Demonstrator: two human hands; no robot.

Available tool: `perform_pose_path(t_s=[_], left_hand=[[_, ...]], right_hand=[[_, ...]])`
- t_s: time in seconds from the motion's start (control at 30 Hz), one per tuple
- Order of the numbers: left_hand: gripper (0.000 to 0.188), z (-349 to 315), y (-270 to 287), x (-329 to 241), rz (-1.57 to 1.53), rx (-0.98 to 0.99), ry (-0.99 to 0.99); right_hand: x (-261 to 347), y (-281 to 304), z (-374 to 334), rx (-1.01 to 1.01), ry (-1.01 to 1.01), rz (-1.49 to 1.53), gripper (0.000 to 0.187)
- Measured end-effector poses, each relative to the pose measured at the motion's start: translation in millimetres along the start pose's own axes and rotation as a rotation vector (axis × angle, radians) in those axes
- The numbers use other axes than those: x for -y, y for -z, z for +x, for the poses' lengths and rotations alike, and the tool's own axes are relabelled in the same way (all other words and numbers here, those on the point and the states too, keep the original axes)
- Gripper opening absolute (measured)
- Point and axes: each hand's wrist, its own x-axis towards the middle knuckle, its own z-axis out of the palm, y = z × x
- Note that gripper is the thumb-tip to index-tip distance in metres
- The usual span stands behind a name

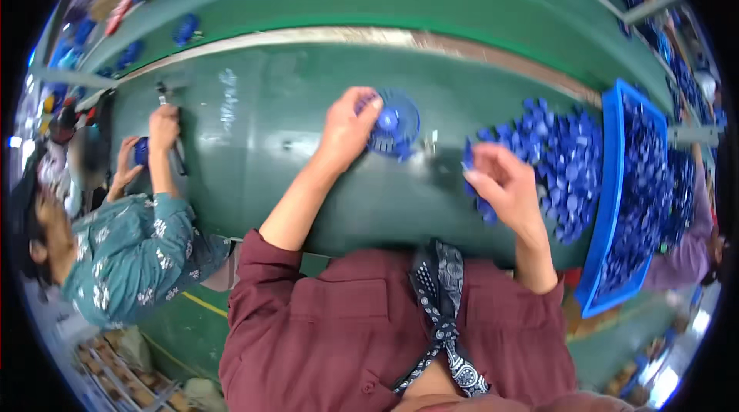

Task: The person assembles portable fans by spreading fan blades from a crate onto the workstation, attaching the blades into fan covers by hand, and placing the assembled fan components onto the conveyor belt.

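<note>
The left hand (350, 123) grips a translucent blue round plastic part (404, 116) by its left edge, fingers and thumb closed on the rim, so that the middle and far side stay uncovered, perhaps to leave them within reach of the other hand; the part sits over the green table (269, 181), in front of the person's chest; the right hand (504, 185) is just left of a loose pile of small blue plastic pieces (573, 173), its fingers curled and seemingly pinching one small blue piece (467, 154) at the tips, though blur hides the exact grasp; the pile is spread beside this hand, probably to keep single pieces easy to pick, and the bright blue plastic bin (608, 204) stands at the table's right end, holding many more such pieces, likely as a supply close by; on the left, a co-worker in a floral green shirt (127, 258) handles a dark blue part (141, 152); pale writing (228, 100) marks the table, too blurred to read, and no brand or label can be made out on the parts or bin
</note>
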Motion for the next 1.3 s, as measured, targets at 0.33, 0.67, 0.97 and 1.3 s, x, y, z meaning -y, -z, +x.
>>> perform_pose_path(t_s=[0.33,0.67,0.97,1.3], left_hand=[[0.039,-6,-21,3,-0.853,0.328,0.358],[0.03,-26,-27,5,-0.683,0.2,0.19],[0.033,-32,-18,-2,-0.141,0.273,-0.051],[0.045,-23,-22,0,-0.508,0.258,-0.05]], right_hand=[[7,-57,57,-0.09,0.547,-0.7,0.038],[3,-77,62,-0.055,0.472,-0.762,0.041],[-19,-41,76,0.224,0.274,-0.36,0.043],[-24,33,125,-0.093,-0.138,0.144,0.037]])
